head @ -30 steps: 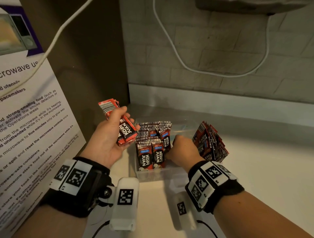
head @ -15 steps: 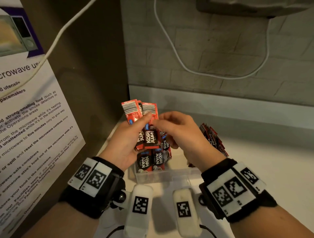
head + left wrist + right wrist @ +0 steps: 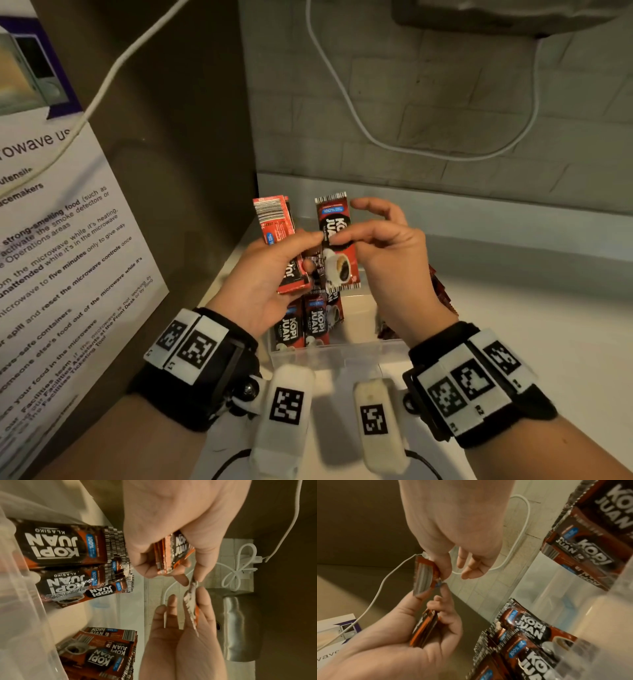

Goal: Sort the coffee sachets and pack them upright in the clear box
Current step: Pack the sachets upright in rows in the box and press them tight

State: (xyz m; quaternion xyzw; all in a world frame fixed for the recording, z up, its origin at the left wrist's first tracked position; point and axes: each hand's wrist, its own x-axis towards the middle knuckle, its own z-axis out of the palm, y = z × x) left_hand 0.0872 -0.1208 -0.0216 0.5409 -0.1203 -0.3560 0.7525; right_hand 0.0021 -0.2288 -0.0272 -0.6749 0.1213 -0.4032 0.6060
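My left hand (image 3: 310,251) grips a small stack of red Kopi Juan sachets (image 3: 279,236) above the clear box (image 3: 325,353). Right beside it, my right hand (image 3: 346,236) pinches a single sachet (image 3: 337,250), held upright with its front toward me. The left wrist view shows this sachet (image 3: 190,608) edge-on, apart from the stack (image 3: 173,553). Several sachets (image 3: 308,325) stand upright in the box's left half. A loose pile of sachets (image 3: 442,291) lies right of the box, mostly hidden behind my right hand.
A microwave notice (image 3: 68,257) hangs on the left wall, close to my left arm. A white cable (image 3: 342,102) loops over the tiled back wall. The pale counter (image 3: 531,342) stretches away on the right. A metal fixture (image 3: 513,17) hangs overhead.
My right hand rose out of the box and met my left hand above it. It has drawn one sachet off the stack and holds it apart to the right.
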